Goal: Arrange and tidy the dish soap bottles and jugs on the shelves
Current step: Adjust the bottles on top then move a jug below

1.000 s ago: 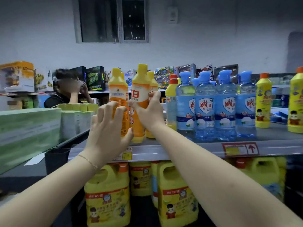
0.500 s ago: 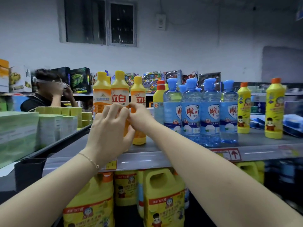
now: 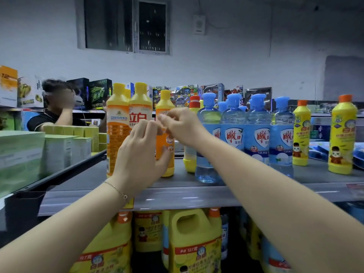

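Three orange dish soap bottles with yellow caps stand in a row at the left of the grey shelf [image 3: 197, 196]: one [image 3: 117, 131], one [image 3: 140, 107] and one [image 3: 165, 103]. My left hand [image 3: 141, 154] hovers in front of them with fingers spread, its thumb near the third bottle. Just right of it, my right hand [image 3: 183, 125] has loosely curled fingers and holds nothing. Beside them are a yellow bottle with a red cap [image 3: 194, 104], several clear blue bottles [image 3: 258, 133] and two yellow bottles with orange caps [image 3: 301, 133] [image 3: 342, 138]. Yellow jugs [image 3: 195, 243] fill the shelf below.
Green boxes [image 3: 19, 154] are stacked on the adjoining shelf at the left. A person in a black shirt [image 3: 57, 109] stands behind that shelf. Toy boxes [image 3: 212, 91] line the far shelf under a window.
The orange bottle held up by both hands a second ago now stands in the row. Both hands have come off it and drawn slightly back.
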Tool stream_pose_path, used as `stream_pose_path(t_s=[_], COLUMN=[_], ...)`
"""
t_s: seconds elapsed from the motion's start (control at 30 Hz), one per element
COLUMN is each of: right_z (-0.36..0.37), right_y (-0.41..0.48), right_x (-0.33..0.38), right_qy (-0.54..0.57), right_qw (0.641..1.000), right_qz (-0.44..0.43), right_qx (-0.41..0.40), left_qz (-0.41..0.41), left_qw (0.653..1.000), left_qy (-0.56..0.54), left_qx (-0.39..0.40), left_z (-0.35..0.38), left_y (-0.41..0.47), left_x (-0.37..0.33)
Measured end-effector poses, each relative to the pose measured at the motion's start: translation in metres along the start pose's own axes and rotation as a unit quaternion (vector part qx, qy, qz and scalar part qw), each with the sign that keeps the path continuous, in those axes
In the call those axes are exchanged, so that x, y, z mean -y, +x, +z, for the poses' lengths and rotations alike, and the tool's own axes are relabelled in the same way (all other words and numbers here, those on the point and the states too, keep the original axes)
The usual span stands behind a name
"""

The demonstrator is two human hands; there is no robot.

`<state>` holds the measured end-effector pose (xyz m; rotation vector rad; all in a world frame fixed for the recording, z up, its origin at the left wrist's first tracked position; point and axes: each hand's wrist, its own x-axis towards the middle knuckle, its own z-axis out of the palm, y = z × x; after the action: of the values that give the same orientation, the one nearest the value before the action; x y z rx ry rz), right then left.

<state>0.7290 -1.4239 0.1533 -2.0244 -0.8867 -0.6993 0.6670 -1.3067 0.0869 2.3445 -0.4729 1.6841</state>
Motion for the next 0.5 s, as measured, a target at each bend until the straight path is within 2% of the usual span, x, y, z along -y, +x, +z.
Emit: stream_pose_path(t_s=[0.17,0.3,0.37,0.5], right_z=[-0.052,-0.072,-0.082,-0.094], right_y=[0.010,0.010,0.011,0.020], right_x=[-0.001,-0.019,-0.029,-0.044], right_qy=[-0.137,-0.329,-0.395,-0.405], right_qw=[0.983,0.930,0.909,0.911], right_qz=[-0.096,-0.143,-0.111,-0.022], right_qx=[-0.075,-0.084,-0.079,-0.078], left_qz=[-0.093,-0.178,-0.228,-0.301], left_qw=[0.991,0.971,0.958,0.920], left_qy=[-0.079,-0.121,-0.138,-0.182], left_qx=[0.047,0.100,0.108,0.173], left_z=[0.025,0.052,0.061,0.075], left_y=[0.033,0.077,0.100,0.137], left_x=[-0.019,-0.022,-0.024,-0.029])
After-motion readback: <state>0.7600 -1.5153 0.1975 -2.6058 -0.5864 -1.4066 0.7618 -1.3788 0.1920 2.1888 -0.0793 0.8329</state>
